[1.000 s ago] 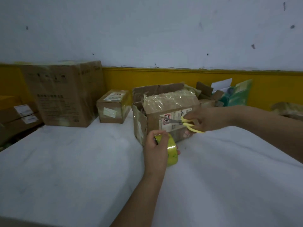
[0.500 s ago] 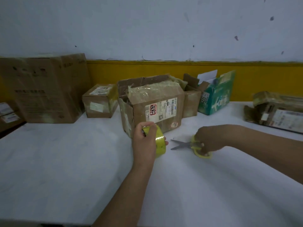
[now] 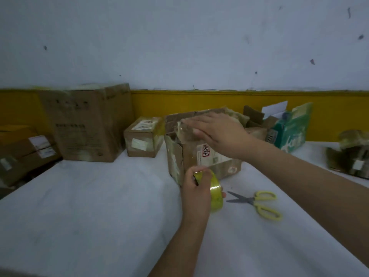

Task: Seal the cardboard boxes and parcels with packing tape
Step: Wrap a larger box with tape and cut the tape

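The white cloth-covered table (image 3: 89, 206) lies bare across its whole left and near part, open to a hand. Along the back, 4 things wall it in: the tall brown cardboard box (image 3: 87, 124), the small labelled brown box (image 3: 143, 136), the torn brown carton with a shipping label (image 3: 176, 156) and the green-and-white carton (image 3: 293, 132). Only a slim gap, seemingly, parts the small box from the torn carton. Yellow-handled scissors (image 3: 257, 200) lie blades apart just right of the yellow tape roll (image 3: 216, 193). Bare cloth runs between the green carton and the crumpled tape-wrapped parcel (image 3: 351, 156).

A single head-worn view looks forward and slightly down across the table (image 3: 79, 216) toward the wall (image 3: 179, 37) (wide-angle, lines bowed), with the box (image 3: 174, 158) near.
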A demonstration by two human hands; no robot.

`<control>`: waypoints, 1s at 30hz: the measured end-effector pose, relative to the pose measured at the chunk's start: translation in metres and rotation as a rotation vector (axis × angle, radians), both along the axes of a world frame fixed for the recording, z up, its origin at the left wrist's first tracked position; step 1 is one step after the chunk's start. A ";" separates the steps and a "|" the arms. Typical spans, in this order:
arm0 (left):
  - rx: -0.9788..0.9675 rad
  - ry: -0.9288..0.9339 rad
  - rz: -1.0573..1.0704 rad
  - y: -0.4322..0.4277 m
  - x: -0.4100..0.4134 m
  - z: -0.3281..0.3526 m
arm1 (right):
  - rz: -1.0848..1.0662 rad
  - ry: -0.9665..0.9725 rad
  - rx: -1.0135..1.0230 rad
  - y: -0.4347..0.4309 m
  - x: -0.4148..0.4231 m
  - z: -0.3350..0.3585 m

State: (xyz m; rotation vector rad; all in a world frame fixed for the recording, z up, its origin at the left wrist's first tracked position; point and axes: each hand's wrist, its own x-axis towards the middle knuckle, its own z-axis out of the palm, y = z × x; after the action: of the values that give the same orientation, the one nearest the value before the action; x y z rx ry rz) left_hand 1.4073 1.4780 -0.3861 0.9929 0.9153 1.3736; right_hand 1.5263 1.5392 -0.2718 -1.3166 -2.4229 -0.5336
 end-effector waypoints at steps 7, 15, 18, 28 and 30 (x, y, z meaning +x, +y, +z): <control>-0.008 0.000 0.004 0.003 0.001 0.001 | 0.084 0.005 -0.037 0.037 -0.002 -0.048; -0.006 -0.012 0.000 0.003 0.003 -0.002 | 0.149 0.190 -0.201 0.033 0.003 -0.040; 0.002 0.012 0.026 0.003 0.002 -0.003 | 0.142 0.196 -0.146 0.034 0.000 -0.047; 0.015 0.013 -0.008 -0.005 -0.001 0.004 | 0.172 0.211 -0.205 0.023 0.007 -0.042; 0.023 0.010 -0.009 -0.007 -0.001 0.005 | 0.176 0.230 -0.215 0.021 0.007 -0.043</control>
State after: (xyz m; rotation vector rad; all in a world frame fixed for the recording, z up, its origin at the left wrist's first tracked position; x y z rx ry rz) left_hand 1.4059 1.4714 -0.3812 1.0210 0.9037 1.3753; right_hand 1.5337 1.5606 -0.3145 -1.1564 -2.4206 -0.0716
